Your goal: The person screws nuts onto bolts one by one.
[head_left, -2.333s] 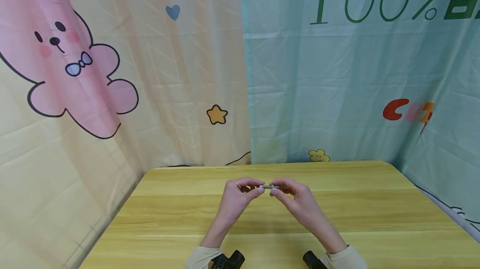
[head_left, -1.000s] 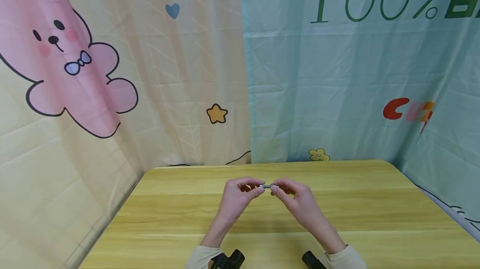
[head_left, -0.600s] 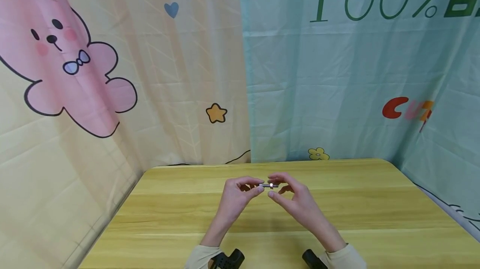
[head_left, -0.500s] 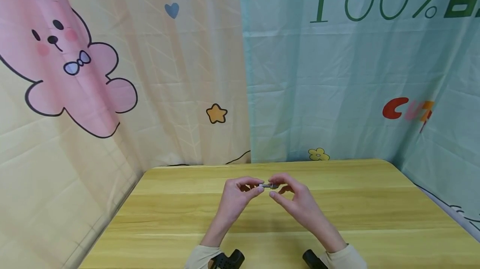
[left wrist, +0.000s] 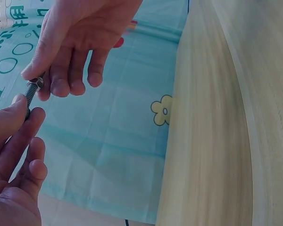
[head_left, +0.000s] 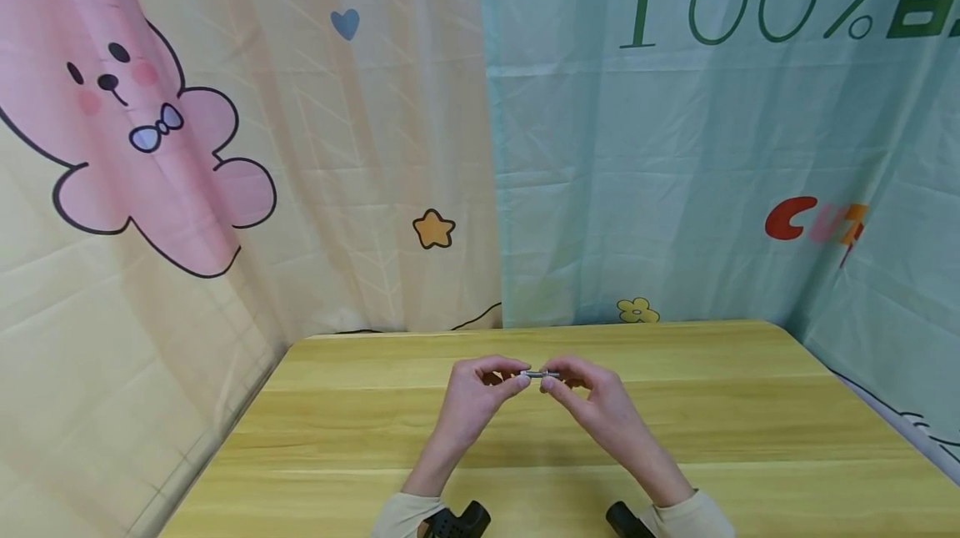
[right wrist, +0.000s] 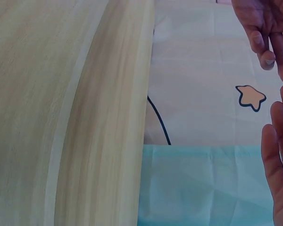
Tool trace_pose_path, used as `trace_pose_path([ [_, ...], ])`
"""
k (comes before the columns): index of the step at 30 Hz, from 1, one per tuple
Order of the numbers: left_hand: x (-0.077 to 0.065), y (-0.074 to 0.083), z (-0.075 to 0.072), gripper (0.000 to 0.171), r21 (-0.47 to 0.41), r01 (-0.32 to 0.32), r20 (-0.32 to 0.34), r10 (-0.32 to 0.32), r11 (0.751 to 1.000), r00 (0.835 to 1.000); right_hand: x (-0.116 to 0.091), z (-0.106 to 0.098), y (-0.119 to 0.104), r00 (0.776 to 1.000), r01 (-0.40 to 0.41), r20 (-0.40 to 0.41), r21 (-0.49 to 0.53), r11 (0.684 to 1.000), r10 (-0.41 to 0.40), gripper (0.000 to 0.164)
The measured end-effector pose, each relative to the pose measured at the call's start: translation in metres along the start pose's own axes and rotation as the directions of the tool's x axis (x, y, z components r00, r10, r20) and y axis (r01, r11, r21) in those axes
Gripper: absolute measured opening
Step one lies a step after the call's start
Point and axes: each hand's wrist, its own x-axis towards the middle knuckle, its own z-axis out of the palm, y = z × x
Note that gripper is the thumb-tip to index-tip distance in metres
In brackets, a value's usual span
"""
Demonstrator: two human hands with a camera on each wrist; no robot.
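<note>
A small metal bolt lies level between the two hands above the table. My left hand pinches one end of it between thumb and fingers. A nut sits on the bolt's threaded shank, seen in the left wrist view. Thumb and index finger of my right hand pinch the nut, while its other fingers hang loosely below in the left wrist view. At the right wrist view's edge, only parts of the left hand and the right hand's fingers show; the bolt is almost entirely out of frame there.
The light wooden table stretches beneath both hands. Behind it hang a cream curtain with a pink bear print and a teal curtain with printed lettering. Black wrist cameras are strapped over the sleeves.
About half a second ago the right thumb was apart from the nut, the right hand's fingers spread. Now they have come together on the nut again. The left hand keeps its grip nearly unmoved.
</note>
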Motion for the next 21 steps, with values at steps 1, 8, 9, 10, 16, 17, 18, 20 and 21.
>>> trace_pose_path([
  [1, -0.0001, 0.0002, 0.0001, 0.011, 0.002, 0.0, 0.001, 0.0, 1.0, 1.0, -0.0002, 0.0002, 0.0, 1.0, -0.01, 0.0, -0.001, 1.0, 0.01, 0.008],
  [8, -0.0004, 0.001, 0.0005, 0.013, 0.01, 0.0, 0.007, 0.0, 1.0, 1.0, 0.0, 0.0011, -0.001, 0.998, -0.062, 0.011, -0.018, 0.998, 0.062, 0.014],
  [9, -0.0004, 0.0011, 0.0006, 0.013, 0.008, -0.001, 0.006, 0.001, 1.0, 1.0, 0.0002, 0.001, -0.0011, 0.998, -0.068, 0.011, -0.022, 0.997, 0.068, 0.016],
  [10, -0.0004, 0.001, 0.0008, 0.012, 0.008, -0.002, 0.006, 0.002, 1.0, 1.0, 0.0003, 0.0009, -0.0011, 0.997, -0.07, 0.012, -0.02, 0.997, 0.07, 0.017],
  [16, -0.0004, 0.0002, 0.0013, 0.012, 0.006, -0.005, -0.003, 0.005, 1.0, 1.0, 0.0014, -0.0001, 0.0001, 1.0, 0.017, 0.011, 0.046, 0.999, -0.018, 0.029],
  [17, -0.0004, 0.0001, 0.0012, 0.012, 0.003, -0.005, -0.005, 0.005, 1.0, 1.0, 0.0015, -0.0004, -0.0001, 0.999, 0.039, 0.009, 0.054, 0.998, -0.039, 0.03],
  [18, -0.0004, -0.0002, 0.0012, 0.012, 0.002, -0.006, -0.007, 0.006, 1.0, 1.0, 0.0016, -0.0006, -0.0004, 0.998, 0.056, 0.009, 0.058, 0.997, -0.057, 0.03],
  [20, -0.0002, -0.0006, 0.0012, 0.01, 0.001, -0.006, -0.012, 0.006, 1.0, 1.0, 0.0017, -0.0011, -0.0012, 0.996, 0.083, 0.007, 0.058, 0.995, -0.084, 0.029],
  [21, -0.0001, -0.0008, 0.0012, 0.01, 0.0, -0.007, -0.013, 0.007, 1.0, 1.0, 0.0018, -0.0013, -0.0017, 0.996, 0.091, 0.007, 0.058, 0.994, -0.092, 0.029],
])
